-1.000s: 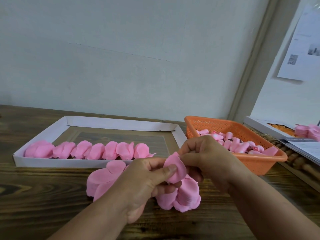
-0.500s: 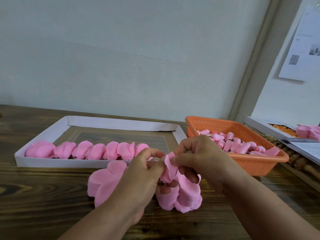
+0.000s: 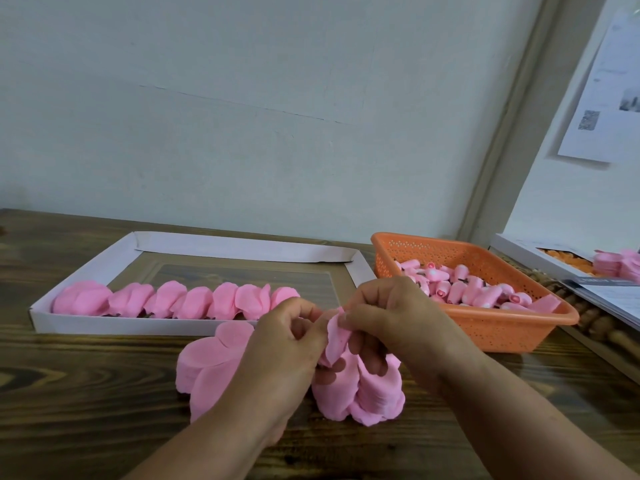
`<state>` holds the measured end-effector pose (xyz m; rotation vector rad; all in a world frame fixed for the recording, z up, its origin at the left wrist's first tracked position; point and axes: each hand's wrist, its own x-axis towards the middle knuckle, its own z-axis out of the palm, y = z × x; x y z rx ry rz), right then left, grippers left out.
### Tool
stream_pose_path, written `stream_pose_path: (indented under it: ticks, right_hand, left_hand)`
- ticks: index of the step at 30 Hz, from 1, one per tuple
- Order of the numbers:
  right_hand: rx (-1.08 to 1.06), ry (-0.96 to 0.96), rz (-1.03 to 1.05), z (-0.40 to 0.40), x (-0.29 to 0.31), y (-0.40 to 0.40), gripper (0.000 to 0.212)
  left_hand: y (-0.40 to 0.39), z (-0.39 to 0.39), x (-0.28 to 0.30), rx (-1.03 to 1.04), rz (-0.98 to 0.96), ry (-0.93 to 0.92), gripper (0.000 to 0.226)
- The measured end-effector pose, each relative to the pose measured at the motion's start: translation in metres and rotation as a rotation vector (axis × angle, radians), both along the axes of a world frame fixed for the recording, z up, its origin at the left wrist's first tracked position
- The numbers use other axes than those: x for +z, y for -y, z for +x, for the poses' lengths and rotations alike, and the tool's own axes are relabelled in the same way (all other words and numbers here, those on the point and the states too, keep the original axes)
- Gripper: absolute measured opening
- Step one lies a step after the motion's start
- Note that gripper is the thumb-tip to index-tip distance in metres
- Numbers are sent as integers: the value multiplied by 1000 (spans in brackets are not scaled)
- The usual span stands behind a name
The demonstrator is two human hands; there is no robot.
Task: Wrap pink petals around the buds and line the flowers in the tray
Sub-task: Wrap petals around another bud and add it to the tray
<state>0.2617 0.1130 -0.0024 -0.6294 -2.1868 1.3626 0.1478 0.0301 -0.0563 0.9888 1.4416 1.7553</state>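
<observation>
Both hands meet above the table's middle around one pink petal (image 3: pixel 335 336), folded between them; any bud inside it is hidden. My left hand (image 3: pixel 287 344) pinches the petal from the left, and my right hand (image 3: pixel 388 318) pinches its top edge from the right. Under the hands lie stacks of loose pink petals (image 3: pixel 360 393), with another stack (image 3: pixel 211 355) to the left. A white cardboard tray (image 3: pixel 121 325) behind holds a row of several wrapped pink flowers (image 3: pixel 173 301) along its front wall. An orange basket (image 3: pixel 502 336) at the right holds pink buds (image 3: pixel 460 289).
The wooden table (image 3: pixel 69 393) runs to a pale wall. At the far right stand another white box with orange pieces (image 3: pixel 564 261), more pink petals (image 3: pixel 620 261), papers and a beaded wooden mat (image 3: pixel 602 323). A printed sheet (image 3: pixel 602 88) hangs on the wall.
The petal lay broad under my left thumb; now it is folded narrower and upright between both hands, my left thumb lifted to pinch beside my right fingers.
</observation>
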Motion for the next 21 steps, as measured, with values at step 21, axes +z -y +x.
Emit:
stream_pose_path:
  ticks: [21]
  right_hand:
    - [80, 131, 144, -3, 0, 5, 18]
  left_hand:
    - [-3, -1, 0, 133, -16, -16, 22]
